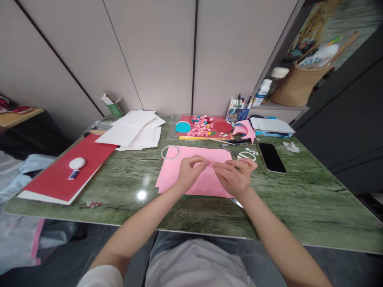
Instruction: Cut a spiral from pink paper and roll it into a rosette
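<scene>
Both hands are meeting above the pink paper sheets: the left hand (190, 172) and right hand (235, 175) are pinching a tiny pink piece (210, 164) between nearly closed fingertips, its exact shape too small to tell. The pink paper sheets (194, 179) are lying flat and slightly offset, a tape ring (170, 152) overlapping their far left corner. The green wood-grain table (311, 203) is reflecting a bright light. Behind, small pink pieces (201, 126) are sitting in a pile, and pale cabinet panels (155, 52) are rising beyond the table.
</scene>
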`<state>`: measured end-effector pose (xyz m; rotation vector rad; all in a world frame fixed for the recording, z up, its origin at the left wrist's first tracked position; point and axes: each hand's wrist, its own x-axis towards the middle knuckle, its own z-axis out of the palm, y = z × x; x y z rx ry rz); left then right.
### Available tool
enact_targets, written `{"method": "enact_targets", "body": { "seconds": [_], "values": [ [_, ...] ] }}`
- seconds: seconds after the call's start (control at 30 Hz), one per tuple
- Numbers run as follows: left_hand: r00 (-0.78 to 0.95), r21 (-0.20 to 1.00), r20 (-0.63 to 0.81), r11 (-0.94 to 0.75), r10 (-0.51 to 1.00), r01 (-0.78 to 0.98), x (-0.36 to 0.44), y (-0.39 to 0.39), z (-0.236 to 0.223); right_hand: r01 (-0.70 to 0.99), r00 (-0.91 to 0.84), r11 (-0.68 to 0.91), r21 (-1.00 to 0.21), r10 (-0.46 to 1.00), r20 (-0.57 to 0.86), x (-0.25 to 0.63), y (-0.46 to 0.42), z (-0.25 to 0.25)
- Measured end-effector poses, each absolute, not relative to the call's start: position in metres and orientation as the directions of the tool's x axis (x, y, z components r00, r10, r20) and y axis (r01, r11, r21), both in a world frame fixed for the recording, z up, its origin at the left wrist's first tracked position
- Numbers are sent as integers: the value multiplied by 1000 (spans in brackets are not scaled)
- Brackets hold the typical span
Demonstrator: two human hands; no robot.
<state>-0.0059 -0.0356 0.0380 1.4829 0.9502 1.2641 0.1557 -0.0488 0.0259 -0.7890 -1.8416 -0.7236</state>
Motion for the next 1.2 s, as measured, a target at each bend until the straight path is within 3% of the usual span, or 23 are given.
{"method": "enact_targets", "body": {
  "seconds": [0.37,0.57,0.8,1.2],
  "values": [
    [158,865,462,-483,873,138,-7,-34,37,774,-301,625,103,220,928,154,-47,27],
    [208,756,587,-622,782,205,-10,-33,37,770,-248,636,-36,351,903,152,-48,29],
    [216,705,629,-665,747,246,-11,-30,35,757,-177,640,-129,391,903,148,-49,34],
    [203,592,729,-751,654,292,-11,-26,28,662,-63,629,-408,589,806,144,-52,35]
  ]
}}
